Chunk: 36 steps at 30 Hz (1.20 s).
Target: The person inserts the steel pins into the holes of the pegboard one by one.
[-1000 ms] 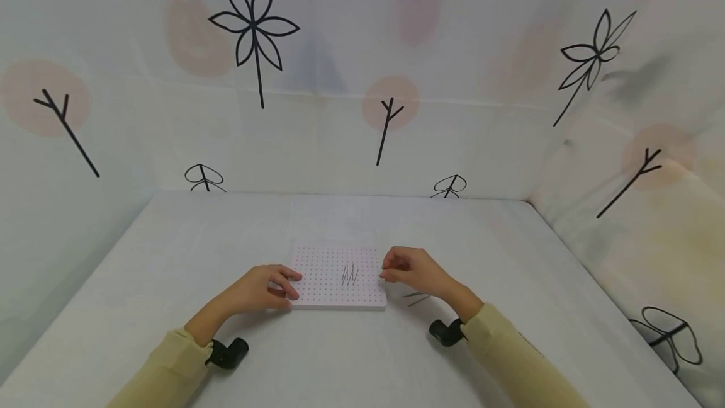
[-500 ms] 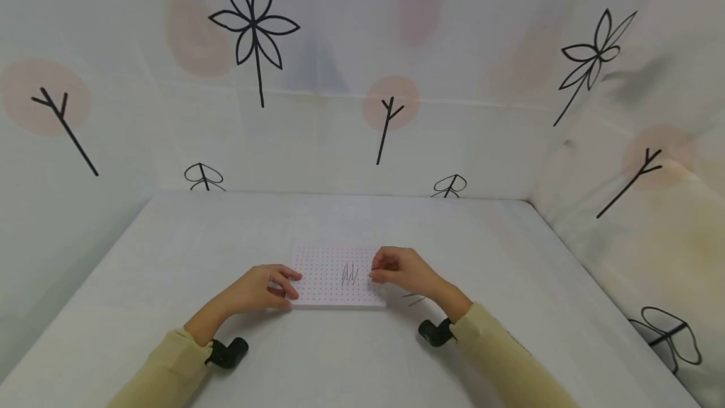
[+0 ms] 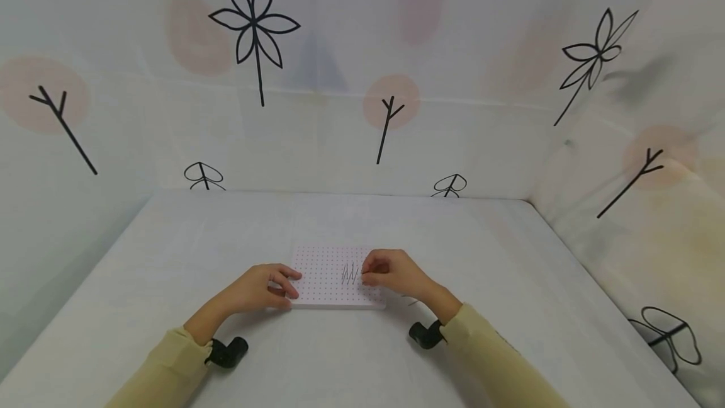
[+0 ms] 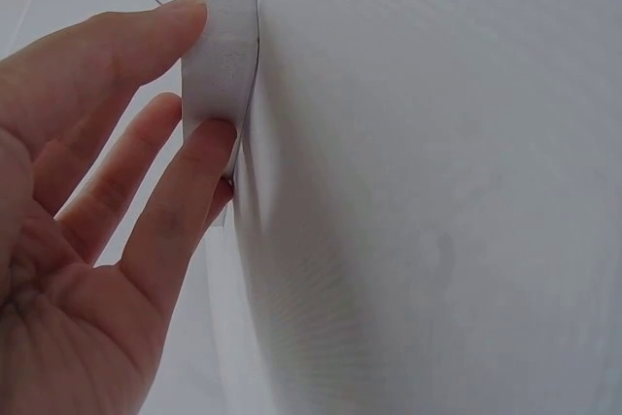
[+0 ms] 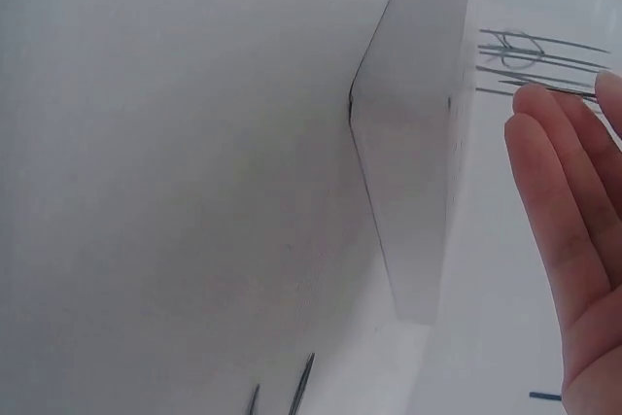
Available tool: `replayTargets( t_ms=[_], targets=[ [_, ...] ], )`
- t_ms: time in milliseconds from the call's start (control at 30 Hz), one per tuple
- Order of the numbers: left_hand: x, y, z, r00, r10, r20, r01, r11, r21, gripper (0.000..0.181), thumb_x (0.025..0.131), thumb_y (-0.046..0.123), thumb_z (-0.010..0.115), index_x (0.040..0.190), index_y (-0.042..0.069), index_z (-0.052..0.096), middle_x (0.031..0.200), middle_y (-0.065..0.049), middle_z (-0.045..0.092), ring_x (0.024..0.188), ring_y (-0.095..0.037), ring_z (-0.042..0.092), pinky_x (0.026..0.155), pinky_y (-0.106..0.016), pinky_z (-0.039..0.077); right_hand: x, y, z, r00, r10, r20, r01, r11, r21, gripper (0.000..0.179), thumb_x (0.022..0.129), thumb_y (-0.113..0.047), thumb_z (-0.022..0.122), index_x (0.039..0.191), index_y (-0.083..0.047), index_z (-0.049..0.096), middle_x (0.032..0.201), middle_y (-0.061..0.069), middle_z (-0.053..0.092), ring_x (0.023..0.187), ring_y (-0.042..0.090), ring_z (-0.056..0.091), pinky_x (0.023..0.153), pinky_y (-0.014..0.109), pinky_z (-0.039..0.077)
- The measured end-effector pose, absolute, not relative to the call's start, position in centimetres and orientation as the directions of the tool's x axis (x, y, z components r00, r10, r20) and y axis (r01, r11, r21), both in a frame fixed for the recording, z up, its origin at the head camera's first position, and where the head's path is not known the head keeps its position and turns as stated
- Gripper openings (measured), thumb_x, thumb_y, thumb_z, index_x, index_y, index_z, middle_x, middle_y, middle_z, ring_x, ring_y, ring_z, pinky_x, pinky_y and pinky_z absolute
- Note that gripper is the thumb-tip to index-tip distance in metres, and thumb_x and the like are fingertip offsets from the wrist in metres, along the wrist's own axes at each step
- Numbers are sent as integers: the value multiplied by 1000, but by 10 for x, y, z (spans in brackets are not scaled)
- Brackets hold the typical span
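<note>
Fingers of right hand (image 3: 399,271) pinch a pin (image 5: 554,90) near standing pins (image 3: 352,272); left hand (image 3: 257,288), fingers loose, touches dotted board (image 3: 318,274), likely steadying it.

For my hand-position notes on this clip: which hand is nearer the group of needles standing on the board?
Right hand. Its fingers pinch another needle just right of the standing needles; the left hand is farther away, touching the board at its left edge.
</note>
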<state>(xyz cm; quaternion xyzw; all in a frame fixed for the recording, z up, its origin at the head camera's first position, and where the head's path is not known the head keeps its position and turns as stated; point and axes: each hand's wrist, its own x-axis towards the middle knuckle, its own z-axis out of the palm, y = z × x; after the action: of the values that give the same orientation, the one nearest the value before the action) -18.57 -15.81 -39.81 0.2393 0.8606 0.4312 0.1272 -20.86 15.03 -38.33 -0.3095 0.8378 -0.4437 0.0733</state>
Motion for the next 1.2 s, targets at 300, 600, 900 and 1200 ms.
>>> replayTargets(
  t_ms=[300, 600, 900, 1200],
  targets=[
    [-188, -160, -401, -855, 519, -19, 292, 511, 809, 10, 74, 5, 76, 81, 11, 73, 119, -12, 58, 96, -24, 62, 79, -29, 53, -209, 139, -387, -776, -604, 180, -486, 392, -781, 8, 81, -7, 72, 85, -7, 64, 82, -2, 64, 74, 10, 60, 70, 23, 52],
    [-189, -160, -402, -851, 524, -11, 301, 506, 808, 10, 74, 5, 77, 82, 10, 73, 119, -13, 58, 97, -25, 62, 79, -29, 53, -208, 127, -387, -778, -601, 183, -495, 409, -766, 9, 81, -8, 72, 83, -8, 63, 82, -2, 66, 74, 8, 61, 70, 22, 52],
    [-188, -159, -400, -848, 531, -1, 315, 504, 804, 10, 74, 5, 77, 82, 10, 73, 119, -14, 58, 98, -26, 61, 79, -28, 53, -197, 120, -373, -790, -588, 172, -486, 430, -761, 7, 80, 4, 69, 81, 1, 63, 82, 9, 66, 73, 18, 61, 68, 21, 52],
    [-187, -159, -400, -851, 525, -5, 306, 505, 807, 10, 74, 4, 76, 82, 9, 73, 119, -14, 58, 98, -26, 61, 79, -28, 53, -207, 122, -390, -782, -593, 191, -497, 408, -766, 6, 80, -3, 72, 81, -2, 66, 80, 3, 66, 72, 11, 61, 70, 21, 53]
  ],
)
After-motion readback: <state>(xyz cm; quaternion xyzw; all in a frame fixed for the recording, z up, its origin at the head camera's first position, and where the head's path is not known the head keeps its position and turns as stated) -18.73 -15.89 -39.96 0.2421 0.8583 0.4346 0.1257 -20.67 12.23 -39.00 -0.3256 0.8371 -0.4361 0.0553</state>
